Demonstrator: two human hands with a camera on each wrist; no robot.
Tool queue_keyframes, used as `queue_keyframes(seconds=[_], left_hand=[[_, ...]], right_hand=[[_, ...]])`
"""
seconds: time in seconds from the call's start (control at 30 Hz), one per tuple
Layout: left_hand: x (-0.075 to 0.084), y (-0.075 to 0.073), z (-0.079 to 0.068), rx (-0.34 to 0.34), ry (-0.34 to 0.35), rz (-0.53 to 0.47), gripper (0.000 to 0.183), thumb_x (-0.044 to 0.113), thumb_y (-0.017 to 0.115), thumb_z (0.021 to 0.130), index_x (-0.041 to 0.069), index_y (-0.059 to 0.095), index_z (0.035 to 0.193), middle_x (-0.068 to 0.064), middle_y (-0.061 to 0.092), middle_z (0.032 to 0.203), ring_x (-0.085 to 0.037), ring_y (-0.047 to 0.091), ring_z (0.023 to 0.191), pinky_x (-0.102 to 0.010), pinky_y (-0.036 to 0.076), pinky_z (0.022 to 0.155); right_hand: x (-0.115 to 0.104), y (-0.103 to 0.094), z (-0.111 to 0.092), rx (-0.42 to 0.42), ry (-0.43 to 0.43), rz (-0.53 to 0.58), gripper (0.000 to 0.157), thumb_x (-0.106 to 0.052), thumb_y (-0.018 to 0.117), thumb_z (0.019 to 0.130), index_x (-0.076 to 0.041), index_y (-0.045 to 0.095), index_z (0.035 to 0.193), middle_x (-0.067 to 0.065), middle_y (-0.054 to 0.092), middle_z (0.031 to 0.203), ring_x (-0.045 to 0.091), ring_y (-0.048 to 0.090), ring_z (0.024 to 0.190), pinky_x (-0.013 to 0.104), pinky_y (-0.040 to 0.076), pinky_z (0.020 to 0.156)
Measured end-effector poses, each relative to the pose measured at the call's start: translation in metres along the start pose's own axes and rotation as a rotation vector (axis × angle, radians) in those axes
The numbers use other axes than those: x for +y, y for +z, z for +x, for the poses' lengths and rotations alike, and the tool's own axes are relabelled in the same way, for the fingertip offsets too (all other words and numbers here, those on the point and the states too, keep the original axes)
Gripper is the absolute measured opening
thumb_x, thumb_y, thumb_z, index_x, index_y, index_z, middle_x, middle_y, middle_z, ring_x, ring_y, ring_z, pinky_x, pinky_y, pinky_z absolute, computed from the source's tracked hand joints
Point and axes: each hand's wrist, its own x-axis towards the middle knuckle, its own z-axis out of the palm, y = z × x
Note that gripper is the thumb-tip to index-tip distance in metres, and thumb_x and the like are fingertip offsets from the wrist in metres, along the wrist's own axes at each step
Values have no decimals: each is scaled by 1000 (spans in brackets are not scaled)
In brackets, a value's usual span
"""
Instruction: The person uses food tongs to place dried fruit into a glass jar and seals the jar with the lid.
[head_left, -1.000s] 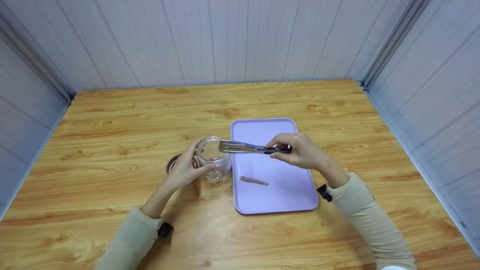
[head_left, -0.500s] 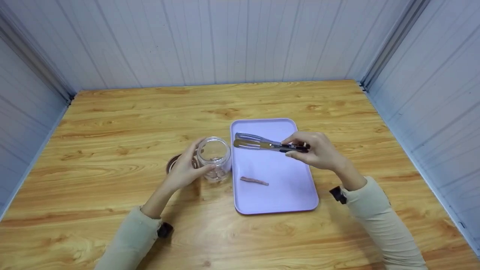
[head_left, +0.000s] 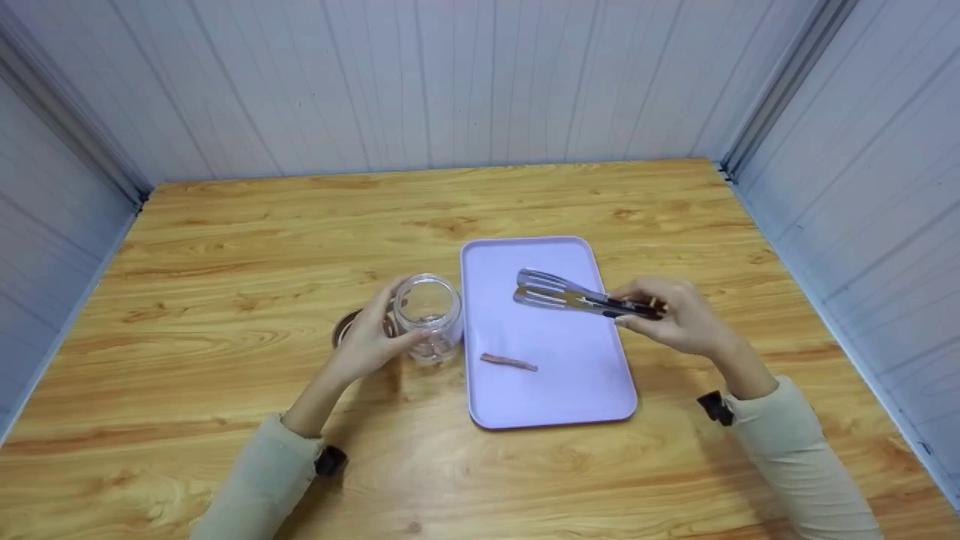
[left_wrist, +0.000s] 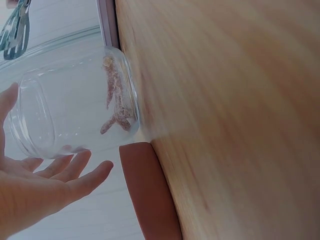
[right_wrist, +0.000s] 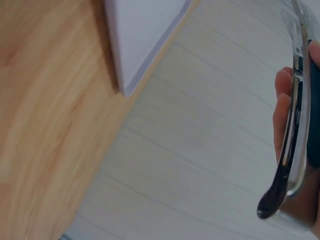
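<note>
My left hand [head_left: 367, 345] holds a clear jar [head_left: 444, 334] on the wooden table, its thumb across the near side and the other fingers around the left. The jar's top is uncovered. Several brown dried sticks [left_wrist: 117, 100] lie at its bottom in the left wrist view. Over the lilac tray [head_left: 555, 394], my right hand [head_left: 679, 319] grips a pair of metal serving tongs [head_left: 559, 292] by the dark handle. Their slotted ends stand apart with nothing between them. One brown stick [head_left: 508, 362] lies on the tray's lower left part.
A brown round lid [head_left: 343, 327] lies on the table [head_left: 262, 247] left of the jar, partly hidden behind my left hand. The tray's left rim runs close beside the jar. Pale panelled walls [head_left: 450, 82] enclose the table's back and sides.
My right hand has drawn the tongs rightward from above the jar's mouth to over the tray, and their ends have spread apart. The left hand, jar and stick have stayed put.
</note>
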Motion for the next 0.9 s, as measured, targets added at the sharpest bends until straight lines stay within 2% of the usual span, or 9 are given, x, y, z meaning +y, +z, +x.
queue_keyframes(seconds=[0.1,0.27,0.33,0.53,0.77,0.9], left_hand=[[0,0,0,0,-6,-3,72,7,72,73,-4,32,132,-21,42,125,-32,42,109,-43,33,92],[1,0,-1,-1,-16,-3,73,7,72,73,-5,31,132,-22,42,124,-33,42,109,-44,34,92],[2,0,-1,-3,-20,0,73,8,72,73,-5,30,132,-22,42,124,-33,43,108,-44,34,91],[3,0,0,0,-23,19,73,8,72,73,-4,31,132,-22,42,125,-32,43,108,-44,35,90],[4,0,-1,-8,-32,31,73,10,72,73,-3,31,132,-22,45,119,-33,47,103,-46,40,83],[4,-1,-1,-5,-35,30,73,9,72,73,-2,31,133,-22,45,120,-33,46,104,-45,39,85]], right_hand=[[10,2,-12,-10,-10,-15,27,12,70,66,3,61,90,8,61,72,12,45,51,18,35,43],[38,10,-35,-32,-19,-50,28,2,73,68,-4,63,93,1,61,76,6,45,54,15,35,44],[42,12,-41,-50,-16,-58,27,-3,73,69,-6,64,95,-2,61,77,5,46,55,16,37,44],[43,20,-53,-104,19,-82,24,-10,72,72,-10,64,95,-4,62,81,7,51,61,21,42,50],[40,29,-62,-172,66,-126,25,-12,72,71,-11,63,94,-3,62,80,7,50,59,22,40,47],[40,32,-66,-204,92,-155,25,-15,72,72,-12,63,95,-3,62,82,8,49,58,21,39,47]])
